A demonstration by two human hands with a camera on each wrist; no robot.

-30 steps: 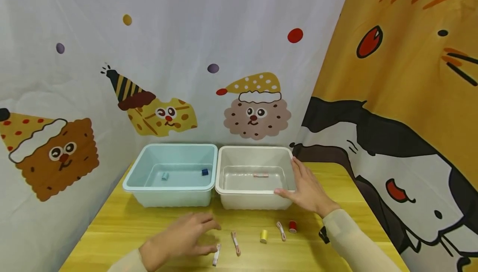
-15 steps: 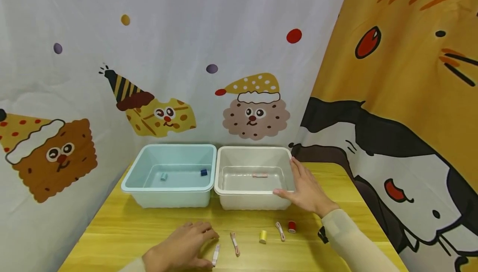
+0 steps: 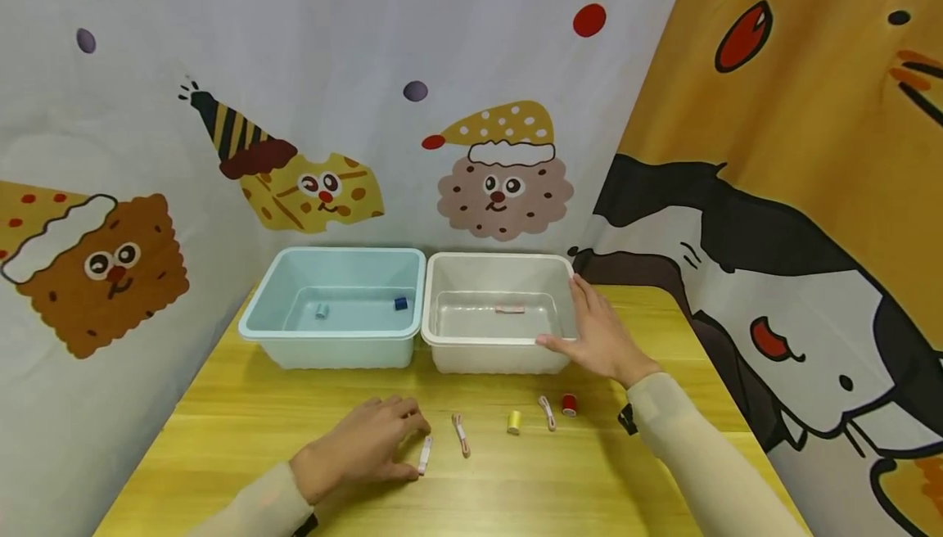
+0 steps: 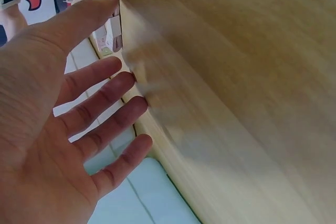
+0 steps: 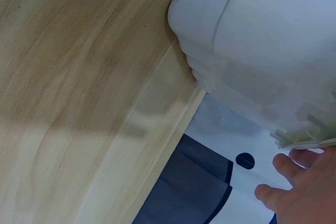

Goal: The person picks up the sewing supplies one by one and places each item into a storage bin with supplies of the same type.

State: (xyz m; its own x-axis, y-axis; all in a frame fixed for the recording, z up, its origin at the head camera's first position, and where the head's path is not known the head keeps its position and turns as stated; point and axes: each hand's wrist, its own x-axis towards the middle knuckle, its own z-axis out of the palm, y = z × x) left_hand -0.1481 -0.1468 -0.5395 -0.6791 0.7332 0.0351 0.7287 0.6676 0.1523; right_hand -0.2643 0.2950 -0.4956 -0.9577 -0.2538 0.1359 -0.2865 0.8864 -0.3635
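Observation:
A small white thread skein (image 3: 425, 455) lies on the table, between the thumb and index fingertip of my left hand (image 3: 368, 443). In the left wrist view the fingers are spread and fairly straight, with the thumb tip at the skein (image 4: 113, 34). My right hand (image 3: 604, 336) rests on the right front corner of the white bin (image 3: 501, 355), thumb on the front rim and fingers along the side. Right of the left hand lie a pink skein (image 3: 461, 436), a yellow thread spool (image 3: 513, 422), another pale skein (image 3: 547, 413) and a red spool (image 3: 569, 405).
A light blue bin (image 3: 335, 351) stands left of the white one, holding a pale blue spool (image 3: 322, 311) and a dark blue spool (image 3: 401, 304). One pink skein (image 3: 510, 309) lies in the white bin. A printed curtain (image 3: 331, 46) hangs behind the table (image 3: 530, 492).
My left hand has come down to the white skein, its thumb now beside the skein's near end. The right hand stays on the bin. The head view has tilted downward.

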